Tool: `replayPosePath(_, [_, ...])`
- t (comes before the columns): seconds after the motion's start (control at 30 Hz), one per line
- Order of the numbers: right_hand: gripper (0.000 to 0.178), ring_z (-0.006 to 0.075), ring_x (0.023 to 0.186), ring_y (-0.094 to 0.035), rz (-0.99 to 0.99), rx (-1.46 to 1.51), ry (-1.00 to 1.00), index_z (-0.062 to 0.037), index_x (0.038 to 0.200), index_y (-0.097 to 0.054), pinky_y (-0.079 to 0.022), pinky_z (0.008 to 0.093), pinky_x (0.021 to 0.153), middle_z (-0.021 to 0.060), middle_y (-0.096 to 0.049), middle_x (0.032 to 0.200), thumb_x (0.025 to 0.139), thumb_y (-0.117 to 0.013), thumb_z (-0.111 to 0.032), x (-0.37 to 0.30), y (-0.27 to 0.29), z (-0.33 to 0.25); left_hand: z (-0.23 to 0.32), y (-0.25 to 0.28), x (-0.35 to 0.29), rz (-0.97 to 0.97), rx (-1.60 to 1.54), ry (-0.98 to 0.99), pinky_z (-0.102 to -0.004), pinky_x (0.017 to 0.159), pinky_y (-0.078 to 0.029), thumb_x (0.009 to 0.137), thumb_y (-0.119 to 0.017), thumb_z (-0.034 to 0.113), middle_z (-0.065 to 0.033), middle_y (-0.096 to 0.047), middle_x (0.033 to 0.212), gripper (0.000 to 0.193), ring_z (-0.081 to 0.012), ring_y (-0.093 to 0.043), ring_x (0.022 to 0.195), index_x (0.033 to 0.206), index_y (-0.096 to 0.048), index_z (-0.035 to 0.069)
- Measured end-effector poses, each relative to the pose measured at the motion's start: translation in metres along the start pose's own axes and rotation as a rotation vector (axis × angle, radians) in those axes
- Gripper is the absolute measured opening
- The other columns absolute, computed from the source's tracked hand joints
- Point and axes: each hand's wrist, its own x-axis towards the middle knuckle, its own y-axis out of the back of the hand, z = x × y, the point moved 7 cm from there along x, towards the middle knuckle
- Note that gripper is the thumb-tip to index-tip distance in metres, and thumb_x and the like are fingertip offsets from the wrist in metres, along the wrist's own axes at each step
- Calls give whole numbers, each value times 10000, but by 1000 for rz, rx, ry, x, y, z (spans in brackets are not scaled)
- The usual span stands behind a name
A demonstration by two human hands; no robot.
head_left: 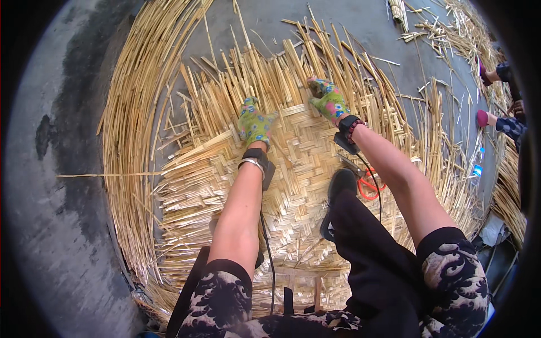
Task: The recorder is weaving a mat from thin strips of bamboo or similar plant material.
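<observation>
A woven mat of flat, pale reed strips [293, 169] lies under me, with loose strip ends fanning out past its far edge. My left hand [256, 123], in a green flowered glove, rests over the strips at that edge. Its thumb is stretched out to the right, and nothing shows in its grasp. To the right, my right hand [328, 100] wears a matching glove. Its fingers are bent and the thumb is apart from them, beside the upright strip ends; I see nothing held there. A pale crosswise strip [293, 110] lies between the hands.
Scissors with orange-red handles [369, 186] lie on the mat beside my shoe [341, 186]. Long loose reeds [132, 112] curve along the left. A plastic bottle [478, 169], more reeds and another person's hands and feet [496, 73] are at the right.
</observation>
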Motion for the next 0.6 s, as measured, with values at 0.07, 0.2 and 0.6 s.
replayPosePath(0.07, [433, 226, 1003, -551, 15, 102, 90, -100, 1110, -556, -438, 289, 839, 98, -575, 1079, 690, -603, -2, -2, 4, -13, -10, -8, 5, -30, -6, 34, -332, 824, -426, 630, -673, 120, -118, -556, 1053, 465, -272, -545, 971, 1061, -502, 89])
replayPosePath(0.2, [487, 295, 1084, -481, -18, -185, 282, -109, 1193, -487, -392, 343, 901, 146, -483, 1189, 725, -591, -24, -14, 2, -40, -36, -17, 16, 33, -15, -122, -364, 843, -433, 665, -708, 286, -150, -529, 1092, 547, -293, -535, 993, 1116, -464, 94])
replayPosePath(0.6, [535, 322, 941, -497, -221, -539, -56, -54, 1281, -370, -411, 379, 796, 159, -526, 992, 774, -543, -51, -249, 101, 51, -187, 107, -51, 58, -669, 286, -267, 836, -405, 839, -482, 201, -81, -507, 1075, 246, -182, -482, 950, 1046, -478, 68])
